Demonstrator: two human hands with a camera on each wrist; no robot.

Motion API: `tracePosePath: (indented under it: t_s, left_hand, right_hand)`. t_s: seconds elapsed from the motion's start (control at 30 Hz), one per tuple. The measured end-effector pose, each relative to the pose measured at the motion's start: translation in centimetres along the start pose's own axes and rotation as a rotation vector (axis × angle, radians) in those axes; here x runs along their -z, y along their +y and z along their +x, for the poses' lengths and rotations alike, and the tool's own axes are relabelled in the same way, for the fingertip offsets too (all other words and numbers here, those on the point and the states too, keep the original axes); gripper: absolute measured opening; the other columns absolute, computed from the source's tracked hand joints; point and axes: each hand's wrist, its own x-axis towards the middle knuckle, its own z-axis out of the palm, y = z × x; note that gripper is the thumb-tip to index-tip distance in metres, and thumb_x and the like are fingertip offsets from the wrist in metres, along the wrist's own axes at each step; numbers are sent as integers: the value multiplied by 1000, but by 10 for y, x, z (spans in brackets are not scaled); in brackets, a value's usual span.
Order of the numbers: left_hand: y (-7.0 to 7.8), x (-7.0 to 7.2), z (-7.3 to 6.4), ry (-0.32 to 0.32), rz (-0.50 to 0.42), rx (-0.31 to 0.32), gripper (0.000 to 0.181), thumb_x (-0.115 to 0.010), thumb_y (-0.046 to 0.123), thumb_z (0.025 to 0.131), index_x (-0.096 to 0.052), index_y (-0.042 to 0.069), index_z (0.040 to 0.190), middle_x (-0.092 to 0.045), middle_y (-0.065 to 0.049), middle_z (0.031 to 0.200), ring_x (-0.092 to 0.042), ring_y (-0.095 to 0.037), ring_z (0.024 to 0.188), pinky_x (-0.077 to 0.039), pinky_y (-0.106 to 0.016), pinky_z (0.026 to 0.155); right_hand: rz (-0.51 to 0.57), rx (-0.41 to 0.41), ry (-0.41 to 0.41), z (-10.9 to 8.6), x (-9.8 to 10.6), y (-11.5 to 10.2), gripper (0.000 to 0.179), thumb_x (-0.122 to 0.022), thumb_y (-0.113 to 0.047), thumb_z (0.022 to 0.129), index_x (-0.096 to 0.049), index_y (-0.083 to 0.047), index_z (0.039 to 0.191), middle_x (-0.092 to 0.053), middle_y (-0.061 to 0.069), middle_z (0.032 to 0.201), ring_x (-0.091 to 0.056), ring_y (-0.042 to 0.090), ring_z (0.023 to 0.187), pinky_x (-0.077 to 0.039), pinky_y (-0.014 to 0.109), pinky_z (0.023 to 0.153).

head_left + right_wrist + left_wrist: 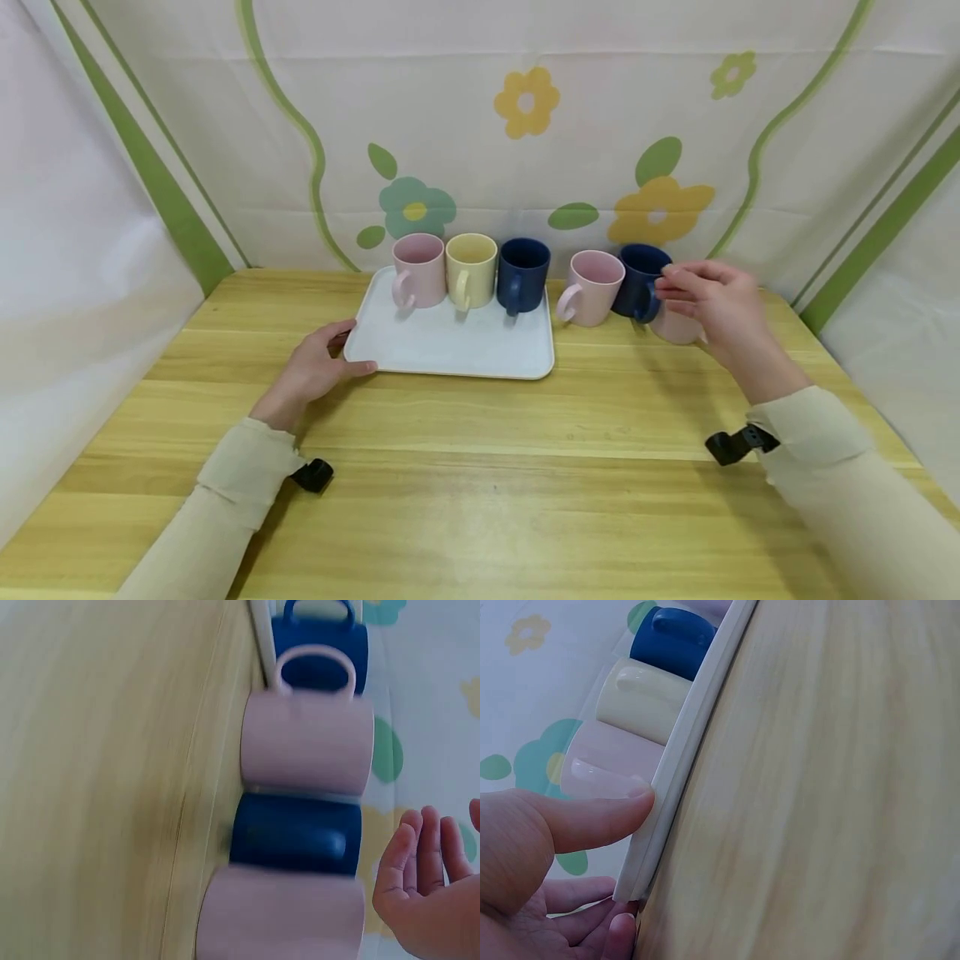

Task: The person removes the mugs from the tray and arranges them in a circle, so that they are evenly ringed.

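Observation:
My left hand (318,367) holds the near left corner of a white tray (465,350), thumb against its rim and fingers around the side edge. On the tray's far side stand a pink mug (427,279), a pale yellow mug (480,271) and a navy mug (528,275) in a row. To the right, on the table, are a second pink mug (597,292), a second navy mug (630,292) and a third pink mug (673,327), mostly hidden. Above that last mug my right hand (723,308) hovers, its fingers loosely bent around nothing.
The wooden table (495,500) spreads out in front of the tray. Behind the mugs hangs a white curtain (450,100) with printed flowers, and more white cloth closes both sides. A black strap device (742,443) sits on each wrist.

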Motion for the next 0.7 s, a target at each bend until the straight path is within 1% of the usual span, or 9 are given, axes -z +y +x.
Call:
tracePosePath:
  t_s: [0.1,0.2,0.3,0.4,0.47,0.57,0.63,0.7]
  left_hand:
    - [0,0,0,0,4,-2,94,-81,25,96,-25,0,167,-39,-29,166,-40,-46,149,-33,-62,124]
    - [0,-1,0,2,4,-1,94,-81,25,95,-26,0,167,-39,-28,165,-40,-46,149,-34,-62,124]
    - [0,-1,0,3,6,-2,94,-81,26,95,-26,0,167,-39,-29,165,-40,-46,149,-34,-62,124]
    - [1,0,0,2,3,-2,94,-81,26,95,-25,0,167,-39,-29,166,-40,-46,149,-34,-62,124]
    - [1,0,0,2,6,-4,94,-81,26,95,-25,-1,167,-39,-29,165,-39,-46,150,-33,-62,124]
    - [1,1,0,2,8,-7,94,-81,25,95,-25,-1,167,-38,-29,166,-38,-47,150,-32,-63,125]
    - [1,1,0,3,11,-7,94,-81,25,95,-26,-1,167,-38,-29,166,-38,-47,151,-32,-63,125]
    - [1,1,0,1,12,-5,94,-81,25,95,-25,-1,167,-38,-30,166,-38,-47,151,-32,-63,125]
  right_hand:
    - [5,-39,-66,2,-20,1,7,-74,-21,101,-77,-15,102,-81,-6,92,-78,9,86,-63,21,80]
    - [-1,-61,-138,3,-40,4,13,-72,-20,102,-73,-10,110,-82,-6,96,-78,10,90,-63,21,83]
    - [5,-76,-209,2,-60,8,21,-68,-17,105,-67,-4,122,-82,-5,100,-79,11,96,-63,23,87]
    - [-1,-105,-254,1,-81,14,26,-63,-15,107,-62,-2,130,-82,-7,102,-78,11,100,-63,25,90]
    - [-44,-123,-267,2,-94,20,31,-61,-16,108,-60,-1,135,-81,-8,105,-77,10,101,-63,27,93]
    - [-112,-153,-282,3,-111,27,44,-60,-22,109,-53,3,145,-76,7,126,-75,14,109,-61,32,99]
    - [-141,-170,-289,5,-121,32,50,-58,-23,110,-49,5,150,-67,19,142,-72,23,119,-60,35,103]
    - [-140,-192,-290,7,-129,36,53,-57,-23,110,-47,7,152,-58,26,153,-66,35,130,-58,39,107]
